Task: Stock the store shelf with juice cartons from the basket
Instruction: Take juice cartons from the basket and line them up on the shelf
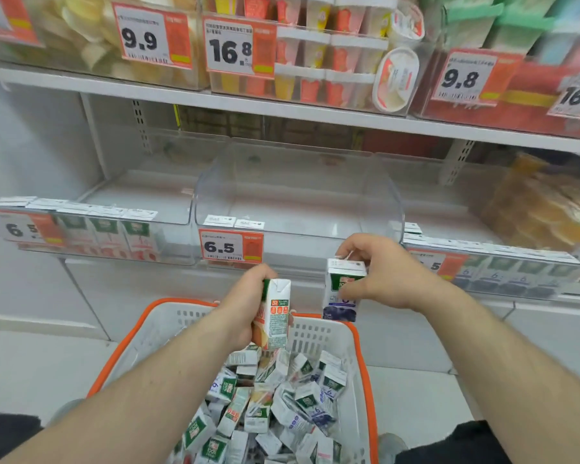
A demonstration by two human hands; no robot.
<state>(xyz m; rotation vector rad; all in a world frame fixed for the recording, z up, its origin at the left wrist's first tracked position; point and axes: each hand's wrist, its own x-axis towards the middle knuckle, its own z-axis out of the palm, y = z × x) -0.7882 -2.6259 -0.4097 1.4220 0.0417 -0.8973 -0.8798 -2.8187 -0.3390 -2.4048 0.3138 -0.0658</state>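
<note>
We grip an orange carton (272,314) in our left hand (248,304) and a purple carton (342,293) in our right hand (379,272), both above the far rim of the basket (359,356), near the shelf bin (295,209).

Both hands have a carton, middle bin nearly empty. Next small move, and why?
Probably lift the right hand with its purple carton toward the right bin, whose front row shows matching purple cartons. The left hand grips an orange carton above the basket; the right hand sits nearer the shelf.
</note>
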